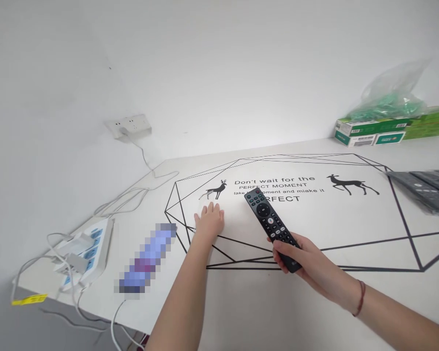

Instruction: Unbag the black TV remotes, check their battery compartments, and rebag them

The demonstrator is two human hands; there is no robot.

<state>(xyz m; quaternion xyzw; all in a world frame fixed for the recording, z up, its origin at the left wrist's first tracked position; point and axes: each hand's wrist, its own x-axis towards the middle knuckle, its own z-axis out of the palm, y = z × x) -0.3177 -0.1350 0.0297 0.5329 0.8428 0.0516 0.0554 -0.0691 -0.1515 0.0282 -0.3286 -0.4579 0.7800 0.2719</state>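
My right hand (292, 253) grips a black remote control (269, 224) by its lower end, with the thumb across the front near the bottom buttons. The remote is held up over the table, its button side facing me and its top tilted to the left. My left hand (209, 220) rests palm down on the white tabletop (241, 307), its fingers spread a little just below a printed deer figure (215, 190). Nothing is in the left hand. The remote partly covers the printed lettering (274, 180).
A power strip (91, 253) with plugs and white cables sits at the left edge. Beside it lies a blurred-out phone (146, 261) on a cable. Green-and-white boxes (373, 129) under a plastic bag (391, 97) stand back right. Dark wrapped items (424, 187) lie at right.
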